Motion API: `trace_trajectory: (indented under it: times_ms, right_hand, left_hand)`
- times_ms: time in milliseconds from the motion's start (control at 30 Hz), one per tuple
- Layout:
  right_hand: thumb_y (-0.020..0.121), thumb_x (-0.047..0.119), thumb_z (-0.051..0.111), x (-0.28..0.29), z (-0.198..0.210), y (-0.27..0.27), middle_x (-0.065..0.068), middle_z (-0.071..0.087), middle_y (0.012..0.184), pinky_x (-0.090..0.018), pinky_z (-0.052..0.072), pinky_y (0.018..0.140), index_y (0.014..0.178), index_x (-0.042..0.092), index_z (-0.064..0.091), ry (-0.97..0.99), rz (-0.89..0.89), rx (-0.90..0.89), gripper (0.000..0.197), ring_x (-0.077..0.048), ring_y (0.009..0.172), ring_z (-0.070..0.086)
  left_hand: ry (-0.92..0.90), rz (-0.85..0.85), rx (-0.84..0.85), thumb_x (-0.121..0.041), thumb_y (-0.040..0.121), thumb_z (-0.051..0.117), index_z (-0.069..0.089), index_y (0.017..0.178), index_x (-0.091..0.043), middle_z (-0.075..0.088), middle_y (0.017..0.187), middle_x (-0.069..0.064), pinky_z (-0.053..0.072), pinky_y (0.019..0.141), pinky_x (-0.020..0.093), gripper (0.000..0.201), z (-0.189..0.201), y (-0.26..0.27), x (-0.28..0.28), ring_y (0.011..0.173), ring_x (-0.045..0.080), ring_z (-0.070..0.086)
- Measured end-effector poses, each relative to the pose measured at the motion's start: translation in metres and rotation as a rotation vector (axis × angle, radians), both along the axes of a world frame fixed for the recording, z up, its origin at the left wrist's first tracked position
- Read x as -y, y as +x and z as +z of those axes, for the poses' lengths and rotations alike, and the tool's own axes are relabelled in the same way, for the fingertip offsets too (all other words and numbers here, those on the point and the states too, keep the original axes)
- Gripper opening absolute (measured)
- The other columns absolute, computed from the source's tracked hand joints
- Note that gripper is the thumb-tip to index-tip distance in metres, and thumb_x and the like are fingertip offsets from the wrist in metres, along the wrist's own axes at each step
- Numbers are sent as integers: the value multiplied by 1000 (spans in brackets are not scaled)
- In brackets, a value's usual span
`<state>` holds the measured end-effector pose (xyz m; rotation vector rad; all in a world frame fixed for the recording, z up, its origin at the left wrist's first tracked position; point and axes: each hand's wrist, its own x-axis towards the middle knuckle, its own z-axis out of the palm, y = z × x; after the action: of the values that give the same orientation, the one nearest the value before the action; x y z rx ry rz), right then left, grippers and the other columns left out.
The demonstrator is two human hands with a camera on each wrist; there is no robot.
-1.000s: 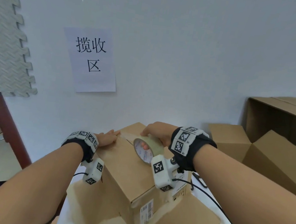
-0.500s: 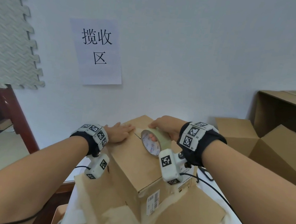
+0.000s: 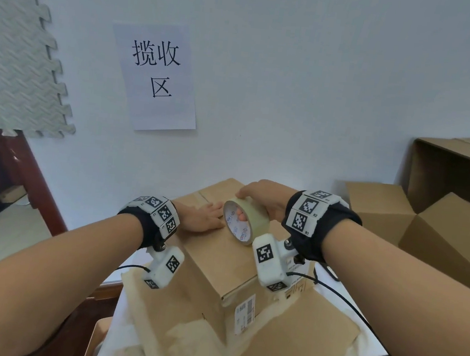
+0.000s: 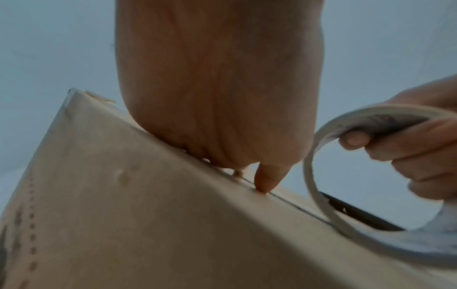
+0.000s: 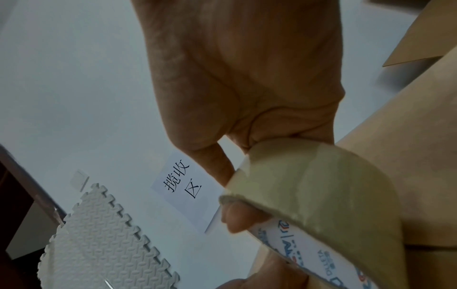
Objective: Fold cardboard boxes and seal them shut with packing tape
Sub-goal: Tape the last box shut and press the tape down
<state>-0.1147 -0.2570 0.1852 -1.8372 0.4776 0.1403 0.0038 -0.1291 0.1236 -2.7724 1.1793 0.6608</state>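
**Helper:** Your right hand (image 3: 266,200) is holding the tape roll (image 3: 245,222). Your fingers go through the hole and your thumb sits on top. The roll stands on its edge on top of the cardboard box (image 3: 219,260), right over the line where the two flaps meet.

**Friend:** And your left hand (image 3: 203,218) lies flat on the box top, fingers straight, holding nothing. It presses down just beside the roll.

**Helper:** I think you are laying tape along that line. Keep the flat hand pushing so the flaps stay shut. Pull the roll straight toward you and keep it low on the box, so the tape sticks with no bumps.

**Friend:** Stay on the line! If you drift, one flap may not get stuck down.

**Helper:** The paper sign (image 3: 154,75) on the wall reads 揽收区. The inside of the roll has blue and red print; I can make out "DILETA", I think, but it is blurry.

**Friend:** There is a white sticker (image 3: 245,312) with a barcode on the box corner. Its words are too small to read.
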Motion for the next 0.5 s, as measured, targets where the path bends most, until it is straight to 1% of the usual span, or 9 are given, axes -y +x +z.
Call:
trace_trajectory:
  times_ms: [33, 67, 100, 133, 200, 267, 333, 433, 500]
  right_hand:
    - [92, 26, 53, 0, 1, -2, -21, 62, 109, -49, 48, 97, 121, 0, 50, -19, 4, -3, 39, -35, 102, 61]
    - [92, 26, 52, 0, 2, -5, -21, 61, 108, -49, 48, 97, 120, 0, 49, -33, 13, -6, 38, -35, 101, 61]
    - [92, 25, 52, 1, 3, -8, -20, 61, 102, -47, 50, 93, 117, 0, 50, -33, 21, -9, 35, -32, 93, 62]
    - [93, 24, 51, 3, 4, -12, -18, 64, 92, -41, 54, 85, 112, 0, 52, -24, 29, -21, 30, -28, 80, 64]
    - [96, 23, 50, 13, 7, -19, -12, 67, 72, -30, 55, 69, 101, 0, 53, 11, 53, -84, 24, -20, 62, 64]
    - [95, 23, 51, 22, 9, -29, -11, 68, 67, -34, 54, 79, 101, 1, 52, 26, 60, -122, 23, -20, 64, 64]
    - [95, 23, 51, 24, 9, -38, -11, 68, 67, -37, 52, 85, 100, 1, 51, 21, 65, -115, 23, -22, 67, 64]
    - [98, 20, 48, 20, 5, -47, -11, 65, 67, -29, 55, 66, 93, -1, 54, -3, 47, -46, 22, -19, 59, 62]
    - [100, 19, 46, 19, 3, -51, -11, 63, 70, -27, 52, 61, 89, 0, 53, 18, 32, -16, 23, -18, 59, 59]
  left_hand:
    - [-32, 38, -10, -16, 105, 29, 22, 148, 2, 11, 159, 14, 3, 116, 36, 48, 1, -1, 1, 147, 31, 11]
    - [-59, 51, -12, -12, 102, 32, 29, 143, 4, 22, 153, 16, 9, 118, 41, 44, 0, 1, 1, 142, 33, 20]
    - [-67, 55, -13, -11, 100, 33, 31, 141, 2, 26, 150, 14, 12, 118, 46, 43, -1, 3, 0, 140, 31, 24]
    - [-66, 53, -15, -12, 100, 33, 27, 146, -4, 23, 153, 11, 11, 117, 49, 47, -1, 4, -1, 142, 28, 21]
    - [-30, 52, -24, -17, 101, 29, 8, 155, -16, 3, 162, 3, 2, 119, 51, 58, -1, 3, -3, 149, 23, 3]
    - [-14, 51, -36, -19, 103, 26, 0, 155, -19, -8, 163, 2, -3, 119, 48, 59, 2, -1, -4, 150, 22, -6]
    - [-22, 50, -28, -17, 103, 25, 1, 155, -18, -9, 163, 3, -3, 120, 46, 58, 3, -5, -3, 150, 22, -6]
    - [-26, 70, 40, -16, 104, 22, 2, 156, -18, -7, 163, 2, 1, 120, 49, 56, 3, -16, -2, 150, 22, -3]
    - [-20, 75, 80, -20, 104, 19, 0, 156, -19, -8, 163, 0, 1, 120, 51, 55, 3, -25, -3, 150, 21, -4]
